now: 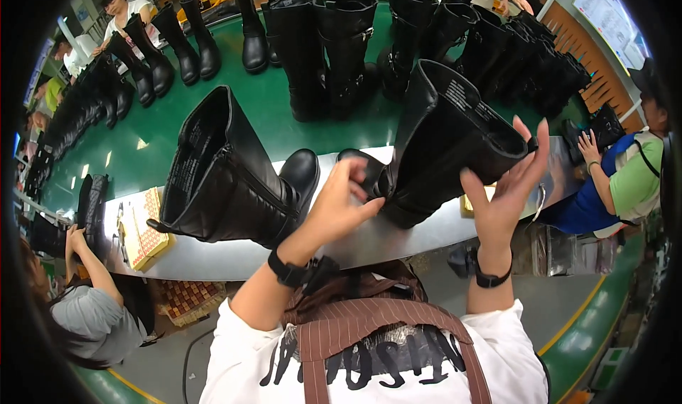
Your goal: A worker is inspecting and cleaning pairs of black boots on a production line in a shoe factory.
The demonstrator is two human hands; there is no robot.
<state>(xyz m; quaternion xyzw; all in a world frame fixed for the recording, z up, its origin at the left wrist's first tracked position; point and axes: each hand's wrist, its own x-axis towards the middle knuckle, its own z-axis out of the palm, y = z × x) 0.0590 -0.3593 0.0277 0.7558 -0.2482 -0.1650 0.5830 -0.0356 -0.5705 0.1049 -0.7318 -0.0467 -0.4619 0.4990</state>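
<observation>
Footwear factory: many black boots [444, 141], long green worktable [249, 113], several workers [632, 180].

Two tall black boots [447, 145] stand open-topped, facing each other.

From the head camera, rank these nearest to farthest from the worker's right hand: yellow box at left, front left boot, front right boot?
1. Front right boot, just beside the right hand.
2. Front left boot, across to the left.
3. Yellow box, farther left.

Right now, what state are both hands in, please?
Left hand: fingers blurred near the right-hand boot; grip cannot be told.
Right hand: open at the same boot's top.
</observation>
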